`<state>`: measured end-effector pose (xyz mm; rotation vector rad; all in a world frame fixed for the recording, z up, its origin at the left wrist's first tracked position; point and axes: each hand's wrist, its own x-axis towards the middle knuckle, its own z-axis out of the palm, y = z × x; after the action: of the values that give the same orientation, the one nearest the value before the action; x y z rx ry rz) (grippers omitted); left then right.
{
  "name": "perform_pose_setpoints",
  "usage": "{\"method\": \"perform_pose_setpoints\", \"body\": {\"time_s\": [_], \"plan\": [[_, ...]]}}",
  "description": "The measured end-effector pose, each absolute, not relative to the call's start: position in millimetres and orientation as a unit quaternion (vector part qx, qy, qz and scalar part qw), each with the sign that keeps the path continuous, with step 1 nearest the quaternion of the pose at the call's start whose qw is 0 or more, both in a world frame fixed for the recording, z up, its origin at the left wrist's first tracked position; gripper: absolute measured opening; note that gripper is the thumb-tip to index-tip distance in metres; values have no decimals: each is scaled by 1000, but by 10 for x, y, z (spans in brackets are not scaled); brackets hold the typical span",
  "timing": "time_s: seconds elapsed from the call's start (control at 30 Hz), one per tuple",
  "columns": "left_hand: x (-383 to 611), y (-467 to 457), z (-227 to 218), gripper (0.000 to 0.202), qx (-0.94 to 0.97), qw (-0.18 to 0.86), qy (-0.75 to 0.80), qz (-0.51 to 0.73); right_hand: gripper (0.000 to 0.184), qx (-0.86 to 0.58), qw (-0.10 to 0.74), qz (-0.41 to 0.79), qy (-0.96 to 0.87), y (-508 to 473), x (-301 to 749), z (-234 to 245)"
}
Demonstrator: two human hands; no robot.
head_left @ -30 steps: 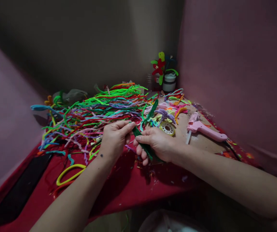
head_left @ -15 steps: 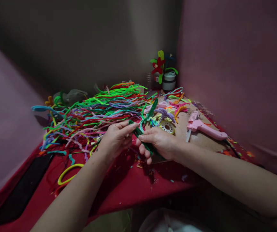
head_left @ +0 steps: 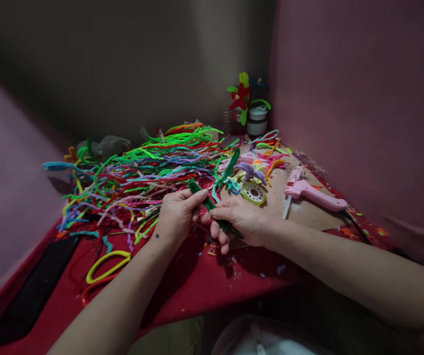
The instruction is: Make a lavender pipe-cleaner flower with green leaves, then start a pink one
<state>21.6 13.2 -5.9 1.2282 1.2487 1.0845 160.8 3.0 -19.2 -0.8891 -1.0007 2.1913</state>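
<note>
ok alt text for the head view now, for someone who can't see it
The left hand and right hand pinch a dark green pipe cleaner between them above a red-covered table. Behind lies a tangle of coloured pipe cleaners; a pink glue gun rests to the right.

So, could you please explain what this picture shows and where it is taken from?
There is no machine here: a person works with two bare hands, and the camera sits on their head, looking forward and down, so the forearms reach in from below. The left hand and the right hand both pinch one dark green pipe cleaner between them, above a red tablecloth. Behind the hands lies a big heap of coloured pipe cleaners. To the right lie a roll of tape and, on a brown board, a pink glue gun. A pipe-cleaner flower stands in the far corner.
</note>
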Motion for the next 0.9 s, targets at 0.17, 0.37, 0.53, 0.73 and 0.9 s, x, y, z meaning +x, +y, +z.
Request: {"method": "perform_pose_setpoints", "body": {"time_s": [0.17, 0.37, 0.53, 0.73, 0.9], "plan": [[209, 132, -64, 26, 525, 479, 528, 465, 20, -326, 288, 798, -417, 49, 1585, -211], [187, 161, -78, 29, 501, 545, 499, 450, 21, -342, 301, 771, -445, 87, 1606, -277], [190, 149, -84, 31, 509, 527, 504, 458, 22, -386, 321, 734, -457, 87, 1615, -258], [205, 138, -95, 31, 508, 524, 523, 440, 21, -360, 279, 729, -511, 49, 1589, -263], [184, 149, -89, 29, 510, 534, 513, 437, 20, -362, 266, 727, -519, 59, 1622, -267]]}}
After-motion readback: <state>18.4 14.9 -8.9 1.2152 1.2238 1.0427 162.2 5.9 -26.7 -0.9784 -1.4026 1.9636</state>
